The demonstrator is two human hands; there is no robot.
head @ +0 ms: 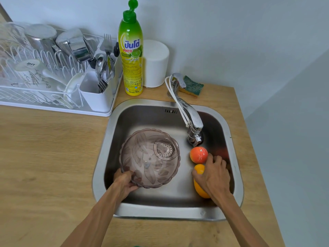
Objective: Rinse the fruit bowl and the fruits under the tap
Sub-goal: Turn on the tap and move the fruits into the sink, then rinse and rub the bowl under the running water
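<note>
A see-through, pinkish-brown fruit bowl [150,158] with a scalloped rim is inside the steel sink [106,139], tilted over the drain. My left hand [125,180] grips its near rim. On the sink's right side lie a red-orange round fruit [198,154] and an orange-yellow fruit [199,188]. My right hand [214,173] lies on the orange-yellow fruit, fingers curled around it, fingertips close to the red-orange fruit. The chrome tap [190,118] reaches over the sink from the back; I see no water running.
A green and yellow dish soap bottle [131,56] and a white cylinder [155,63] stand behind the sink. A green sponge [193,86] lies by the tap base. A white drying rack [53,72] with cutlery and cups fills the counter's back left.
</note>
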